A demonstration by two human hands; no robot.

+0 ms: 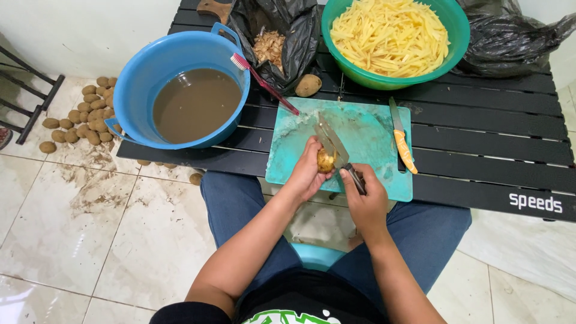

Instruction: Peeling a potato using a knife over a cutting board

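**Peeling a potato over the cutting board**

At the far left of the frame a heap of unpeeled potatoes (81,117) lies on the tiled floor. Just right of it, on the black slatted table (480,150), stands a blue tub (141,66) of muddy brown water, with a red-handled toothbrush (264,84) leaning from its rim toward the board. Above centre, a black bag (294,36) holds peelings, and one whole potato (308,85) rests beside it.

At centre, over the near edge of the teal cutting board (372,132), the left hand (306,174) is wrapped closed around a small, partly peeled potato (326,161). The right hand (366,201) is closed tight on the handle of a knife (336,150), its blade laid against the potato's upper side.

Judging from this, the step in hand is peeling, about midway on this potato. The next stroke seems to call for turning the potato in the left palm to bring unpeeled skin under the blade.

To the right lie an orange-handled knife (402,141) on the board and, at the top, a green bowl (459,30) heaped with cut potato strips (390,36).
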